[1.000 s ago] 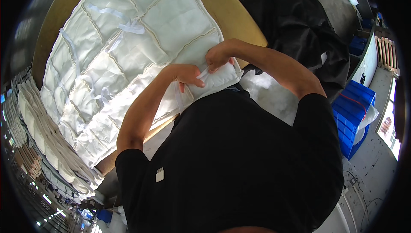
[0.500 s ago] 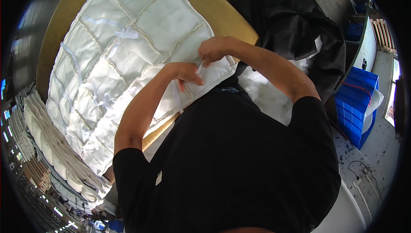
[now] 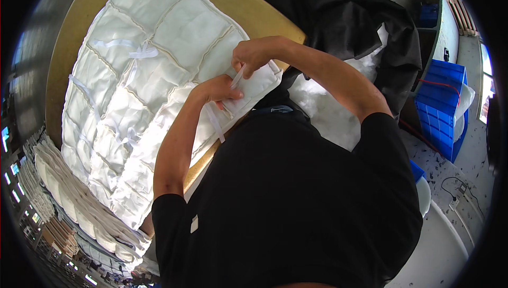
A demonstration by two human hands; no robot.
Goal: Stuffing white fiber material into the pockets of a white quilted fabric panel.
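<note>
White quilted panel lies on the tan table, its near right corner close against my black shirt. My right hand pinches a narrow white strip between thumb and fingers, just above that corner. The strip runs short and fairly straight down to my left hand, which rests low on the panel with its fingers curled; I cannot tell whether those fingertips clamp the strip or only press the cloth, the contact being hidden. Handling notes, by judgement: best to brace the panel with the left hand close to the strip's base, so that a pull from the right does not pucker the quilting. Light, even tension should be enough; a hard tug could strain the stitching where the strip may join. Worth keeping the strip flat, since a twist would make it bulky under the fingers. A second loose tie hangs near the table edge beside my left wrist, so it is best left clear of the grip. White fluffy filling lies below my right forearm; loose fibres could cling.
</note>
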